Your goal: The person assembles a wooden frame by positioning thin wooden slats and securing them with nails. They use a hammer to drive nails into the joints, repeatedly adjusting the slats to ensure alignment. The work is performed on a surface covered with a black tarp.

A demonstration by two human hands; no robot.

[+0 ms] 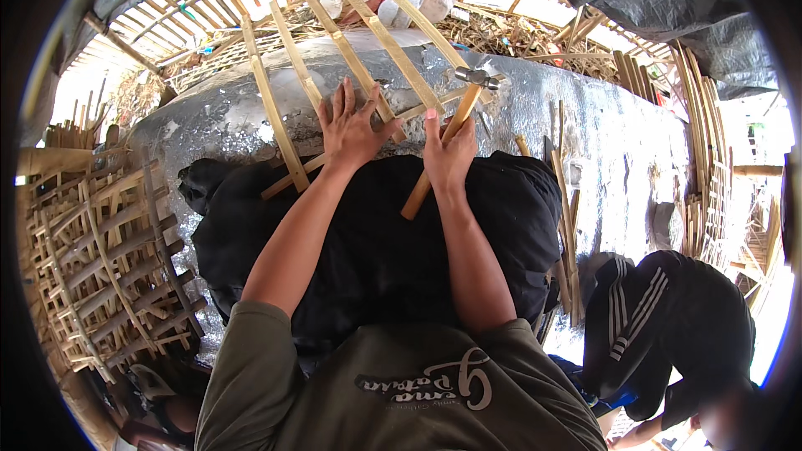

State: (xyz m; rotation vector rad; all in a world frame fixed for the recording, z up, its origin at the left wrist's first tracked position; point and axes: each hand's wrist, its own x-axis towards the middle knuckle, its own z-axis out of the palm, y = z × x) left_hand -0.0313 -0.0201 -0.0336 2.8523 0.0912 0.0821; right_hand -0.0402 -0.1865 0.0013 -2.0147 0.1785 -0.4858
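Observation:
Several flat bamboo slats fan away from me side by side. Their near ends meet a bamboo crosspiece that slants from lower left to upper right. With fingers spread, my left hand rests on the crosspiece and the near ends of the middle slats. A hammer with a wooden handle and metal head is in my right hand, its head pointing away and its handle end toward my lap. The right thumb lies by the near end of a slat. My right fingers are partly hidden behind the handle.
Beneath the slats is a grey, worn surface. Dark cloth covers my lap. Woven bamboo lattice stands at left. Bamboo strips lean at my right, near a bent-over person in dark clothes. Shavings lie beyond.

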